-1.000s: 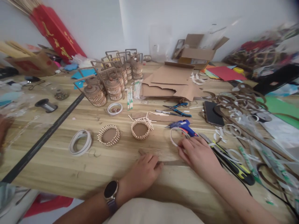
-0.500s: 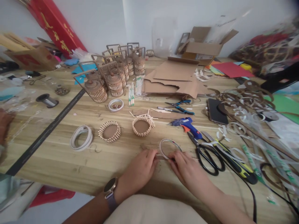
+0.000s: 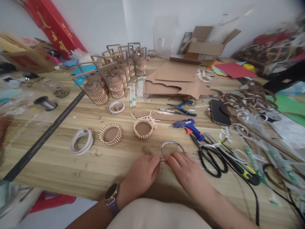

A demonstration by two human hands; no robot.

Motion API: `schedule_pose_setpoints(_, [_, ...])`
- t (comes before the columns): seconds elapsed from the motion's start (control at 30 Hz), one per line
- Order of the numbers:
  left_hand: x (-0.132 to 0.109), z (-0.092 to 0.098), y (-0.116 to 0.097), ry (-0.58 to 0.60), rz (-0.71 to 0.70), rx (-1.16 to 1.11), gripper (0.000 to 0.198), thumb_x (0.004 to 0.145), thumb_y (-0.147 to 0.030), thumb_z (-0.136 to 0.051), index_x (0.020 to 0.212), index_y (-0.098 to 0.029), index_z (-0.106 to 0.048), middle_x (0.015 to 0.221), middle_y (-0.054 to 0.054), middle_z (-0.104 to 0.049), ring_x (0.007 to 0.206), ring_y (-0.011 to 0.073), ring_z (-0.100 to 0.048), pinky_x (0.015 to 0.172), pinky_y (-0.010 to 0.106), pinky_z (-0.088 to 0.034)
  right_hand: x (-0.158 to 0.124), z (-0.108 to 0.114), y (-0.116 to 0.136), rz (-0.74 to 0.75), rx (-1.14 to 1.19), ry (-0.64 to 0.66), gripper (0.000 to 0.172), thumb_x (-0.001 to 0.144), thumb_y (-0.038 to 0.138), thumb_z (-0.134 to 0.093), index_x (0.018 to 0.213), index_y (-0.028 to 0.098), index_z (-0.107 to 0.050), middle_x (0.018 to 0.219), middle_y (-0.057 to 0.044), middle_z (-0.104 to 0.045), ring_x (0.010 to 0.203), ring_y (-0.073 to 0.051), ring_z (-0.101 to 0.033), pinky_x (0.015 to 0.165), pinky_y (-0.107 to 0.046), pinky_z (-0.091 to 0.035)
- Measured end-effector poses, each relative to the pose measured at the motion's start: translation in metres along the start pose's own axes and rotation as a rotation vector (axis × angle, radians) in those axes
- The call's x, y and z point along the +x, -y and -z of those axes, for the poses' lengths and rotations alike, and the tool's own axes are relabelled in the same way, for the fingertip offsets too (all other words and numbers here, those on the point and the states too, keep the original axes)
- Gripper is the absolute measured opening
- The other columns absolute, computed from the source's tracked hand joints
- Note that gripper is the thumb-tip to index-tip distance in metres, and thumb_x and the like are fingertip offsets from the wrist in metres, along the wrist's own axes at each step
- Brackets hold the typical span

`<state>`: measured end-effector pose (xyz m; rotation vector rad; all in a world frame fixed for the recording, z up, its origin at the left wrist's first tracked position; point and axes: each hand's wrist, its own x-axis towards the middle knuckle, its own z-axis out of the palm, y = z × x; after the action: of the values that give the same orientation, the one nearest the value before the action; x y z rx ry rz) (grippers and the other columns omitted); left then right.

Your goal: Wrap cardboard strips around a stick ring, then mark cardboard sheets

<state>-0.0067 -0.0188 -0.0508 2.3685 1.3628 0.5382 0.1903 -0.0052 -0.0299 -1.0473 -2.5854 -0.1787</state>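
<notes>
Lying white rings (image 3: 89, 145): on the counter (image 3: 57, 159), unmoved since a second ago.
Stick-edged trays (image 3: 111, 135): two, just right of the rings, unmoved as well.
Left hand (image 3: 144, 168): fingers drawn narrow near the hoop's end; whether they grip it, I cannot tell.
White hoop (image 3: 169, 142): between the hands, its far arc showing beyond the fingers; a second ago it was farther right, by the glue gun (image 3: 195, 129).
Right hand (image 3: 185, 166): pinching the hoop, now close beside the left.
Scissors (image 3: 213, 158): black handles uncovered, formerly behind the right hand.
</notes>
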Motion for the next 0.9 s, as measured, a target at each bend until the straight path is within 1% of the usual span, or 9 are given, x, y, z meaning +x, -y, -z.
schedule_pose_setpoints(0.1, [-0.005,0.001,0.001,-0.017,-0.038,-0.031,0.030,0.104,-0.022,-0.032,0.095,-0.018,-0.059,0.084,0.007,-0.069,0.077,0.0211,-0.065,0.070,0.031,-0.051,0.003,0.007,-0.006,0.015,-0.011,0.012,0.027,0.098,0.008,-0.038,0.099,0.019,-0.063,0.085,-0.006,-0.066,0.071,-0.021,-0.060,0.069,-0.033,-0.045])
schedule_pose_setpoints(0.23, [-0.013,-0.002,0.005,-0.012,-0.046,-0.019,0.023,0.103,-0.023,-0.041,0.117,-0.013,-0.057,0.101,0.012,-0.072,0.092,0.0236,-0.069,0.080,0.036,-0.057,0.004,0.027,-0.022,0.004,-0.054,0.008,0.032,0.095,0.005,-0.035,0.090,0.020,-0.063,0.089,-0.008,-0.067,0.074,-0.021,-0.061,0.068,-0.033,-0.047])
schedule_pose_setpoints(0.33, [-0.019,-0.008,0.010,0.002,-0.197,0.058,0.024,0.101,-0.021,-0.046,0.120,-0.010,-0.056,0.112,0.016,-0.071,0.106,0.0252,-0.067,0.089,0.038,-0.057,0.005,0.051,-0.041,-0.095,-0.010,0.017,0.029,0.096,0.010,-0.036,0.086,0.021,-0.061,0.085,-0.008,-0.065,0.070,-0.021,-0.061,0.063,-0.033,-0.046])
schedule_pose_setpoints(0.43, [-0.023,-0.012,0.012,-0.031,-0.358,0.164,0.022,0.100,-0.016,-0.043,0.114,-0.010,-0.059,0.117,0.017,-0.070,0.113,0.0257,-0.064,0.095,0.038,-0.056,0.011,0.065,-0.051,-0.198,0.264,0.172,0.020,0.093,0.018,-0.048,0.080,0.024,-0.060,0.075,-0.003,-0.064,0.063,-0.018,-0.061,0.057,-0.029,-0.045])
schedule_pose_setpoints(0.53, [-0.027,-0.016,0.011,-0.064,-0.368,0.228,0.020,0.100,-0.017,-0.044,0.108,-0.011,-0.061,0.114,0.015,-0.070,0.114,0.0274,-0.062,0.096,0.041,-0.056,0.024,0.055,-0.046,-0.339,0.587,0.476,0.015,0.087,0.018,-0.055,0.076,0.025,-0.062,0.072,0.000,-0.066,0.062,-0.016,-0.060,0.057,-0.025,-0.043])
schedule_pose_setpoints(0.63, [-0.029,-0.017,0.009,-0.081,-0.363,0.237,0.018,0.100,-0.019,-0.045,0.105,-0.012,-0.062,0.111,0.014,-0.071,0.113,0.0269,-0.061,0.091,0.041,-0.058,0.036,0.026,-0.037,-0.440,0.766,0.719,0.012,0.084,0.023,-0.057,0.078,0.022,-0.066,0.072,-0.001,-0.067,0.066,-0.016,-0.057,0.058,-0.025,-0.040])
schedule_pose_setpoints(0.7, [-0.029,-0.017,0.008,-0.089,-0.384,0.224,0.017,0.100,-0.019,-0.047,0.102,-0.012,-0.062,0.109,0.013,-0.071,0.109,0.0258,-0.062,0.089,0.038,-0.058,0.040,0.007,-0.035,-0.445,0.818,0.787,0.012,0.082,0.025,-0.058,0.077,0.019,-0.067,0.071,-0.001,-0.065,0.067,-0.016,-0.055,0.058,-0.025,-0.038])
schedule_pose_setpoints(0.77, [-0.031,-0.017,0.007,-0.108,-0.405,0.228,0.018,0.100,-0.017,-0.046,0.099,-0.011,-0.062,0.109,0.013,-0.071,0.109,0.0255,-0.062,0.091,0.036,-0.057,0.040,-0.007,-0.036,-0.436,0.831,0.806,0.013,0.081,0.025,-0.058,0.077,0.018,-0.068,0.070,-0.001,-0.064,0.067,-0.015,-0.053,0.059,-0.025,-0.038])
schedule_pose_setpoints(0.9, [-0.040,-0.018,0.014,-0.190,-0.404,0.283,0.023,0.101,-0.016,-0.041,0.099,-0.010,-0.063,0.115,0.014,-0.070,0.114,0.0258,-0.062,0.095,0.036,-0.055,0.038,-0.014,-0.040,-0.445,0.832,0.830,0.015,0.082,0.023,-0.055,0.078,0.018,-0.068,0.070,-0.001,-0.062,0.067,-0.015,-0.051,0.059,-0.025,-0.037])
